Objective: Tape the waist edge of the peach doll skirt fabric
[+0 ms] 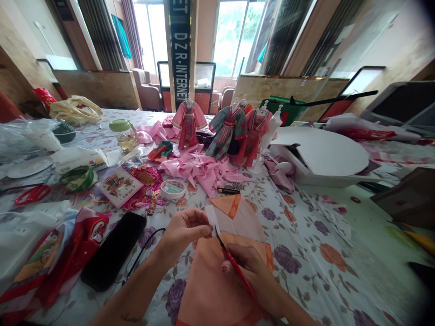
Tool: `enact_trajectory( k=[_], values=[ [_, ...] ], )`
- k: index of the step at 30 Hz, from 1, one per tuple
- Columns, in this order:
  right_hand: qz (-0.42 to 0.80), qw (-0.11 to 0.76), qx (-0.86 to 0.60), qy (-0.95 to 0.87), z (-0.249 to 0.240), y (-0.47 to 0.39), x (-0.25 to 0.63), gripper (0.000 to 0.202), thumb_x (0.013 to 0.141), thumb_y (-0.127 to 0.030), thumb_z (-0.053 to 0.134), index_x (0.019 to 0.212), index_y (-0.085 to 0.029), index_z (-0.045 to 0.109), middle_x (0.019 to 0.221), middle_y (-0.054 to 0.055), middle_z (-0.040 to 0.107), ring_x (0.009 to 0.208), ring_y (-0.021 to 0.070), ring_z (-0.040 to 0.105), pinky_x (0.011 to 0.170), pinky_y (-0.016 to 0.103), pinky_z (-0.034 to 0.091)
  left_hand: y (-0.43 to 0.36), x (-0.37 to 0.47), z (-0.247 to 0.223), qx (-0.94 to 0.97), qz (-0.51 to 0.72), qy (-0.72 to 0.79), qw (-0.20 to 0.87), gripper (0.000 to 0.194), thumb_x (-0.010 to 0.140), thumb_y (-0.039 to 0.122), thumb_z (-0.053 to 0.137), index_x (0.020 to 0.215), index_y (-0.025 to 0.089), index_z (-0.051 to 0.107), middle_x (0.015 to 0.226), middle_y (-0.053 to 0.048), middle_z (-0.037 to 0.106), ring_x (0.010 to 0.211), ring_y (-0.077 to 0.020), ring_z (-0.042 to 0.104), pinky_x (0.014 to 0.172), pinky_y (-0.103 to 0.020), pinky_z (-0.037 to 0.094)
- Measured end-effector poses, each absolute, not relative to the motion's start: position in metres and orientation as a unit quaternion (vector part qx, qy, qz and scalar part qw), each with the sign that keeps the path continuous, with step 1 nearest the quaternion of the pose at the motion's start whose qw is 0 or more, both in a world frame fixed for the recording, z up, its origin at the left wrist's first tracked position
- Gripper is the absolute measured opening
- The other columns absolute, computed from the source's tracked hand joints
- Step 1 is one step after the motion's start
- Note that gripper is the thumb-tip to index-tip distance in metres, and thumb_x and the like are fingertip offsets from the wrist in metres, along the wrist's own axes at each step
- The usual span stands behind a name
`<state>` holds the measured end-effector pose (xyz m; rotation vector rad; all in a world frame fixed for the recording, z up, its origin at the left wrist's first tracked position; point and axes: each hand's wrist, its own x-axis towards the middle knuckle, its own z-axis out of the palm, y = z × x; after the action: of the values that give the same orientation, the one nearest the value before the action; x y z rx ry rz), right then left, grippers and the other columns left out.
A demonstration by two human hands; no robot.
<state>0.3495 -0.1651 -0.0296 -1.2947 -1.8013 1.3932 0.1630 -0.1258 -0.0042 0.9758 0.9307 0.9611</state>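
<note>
Low over the table, my left hand [188, 228] pinches a small white strip [211, 218] that looks like tape or paper. My right hand [249, 265] grips red-handled scissors [234, 262], their dark blade tips close to the strip beside my left fingertips. Whether the blades touch the strip I cannot tell. Beneath both hands lies an orange cloth piece [207, 280] with brighter orange edging. Beyond it rest a sheer pale piece [246, 222] and a small orange triangle of fabric [224, 204].
A tape roll [172, 189], a black phone [113, 251] with a cable nearby, and another red-handled scissors [34, 194] lie leftward. Pink fabric scraps [204, 170] spread before small dressed mannequins [226, 129]. A lidded glass jar [125, 138] stands back left; a white round board [322, 149] is at right.
</note>
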Motion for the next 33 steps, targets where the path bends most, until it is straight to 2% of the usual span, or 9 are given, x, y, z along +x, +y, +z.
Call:
enact_trajectory(
  k=[13,23,33],
  values=[
    [0.527,0.256,-0.482,-0.652,-0.0324,-0.1646,0.3516,0.047,0.078,-0.051,0.059,0.059,-0.019,0.031,0.06,-0.004,0.025,0.056,0.0092,0.023,0.049,0.025,0.017,-0.1267,0.1618,-0.002,0.434,0.423,0.424,0.673,0.018,0.067,0.024,0.073,0.076,0.012,0.063,0.066,-0.004,0.064,0.057,-0.0105,0.057,0.047,-0.018,0.036],
    [0.528,0.253,-0.488,-0.647,-0.0312,-0.1657,0.3508,0.045,0.077,-0.049,0.059,0.058,-0.019,0.031,0.059,-0.005,0.026,0.056,0.0093,0.024,0.049,0.024,0.019,-0.1252,0.161,-0.0037,0.441,0.426,0.422,0.668,0.016,0.068,0.024,0.072,0.077,0.013,0.065,0.063,-0.003,0.064,0.058,-0.0111,0.058,0.05,-0.018,0.04],
    [0.508,0.255,-0.506,-0.649,-0.0353,-0.1642,0.3491,0.038,0.077,-0.04,0.059,0.057,-0.019,0.034,0.056,-0.004,0.03,0.054,0.0095,0.027,0.048,0.024,0.02,-0.1244,0.162,-0.0047,0.432,0.442,0.409,0.672,0.014,0.072,0.024,0.071,0.076,0.012,0.065,0.06,-0.002,0.063,0.053,-0.0079,0.054,0.05,-0.017,0.04]
  ],
)
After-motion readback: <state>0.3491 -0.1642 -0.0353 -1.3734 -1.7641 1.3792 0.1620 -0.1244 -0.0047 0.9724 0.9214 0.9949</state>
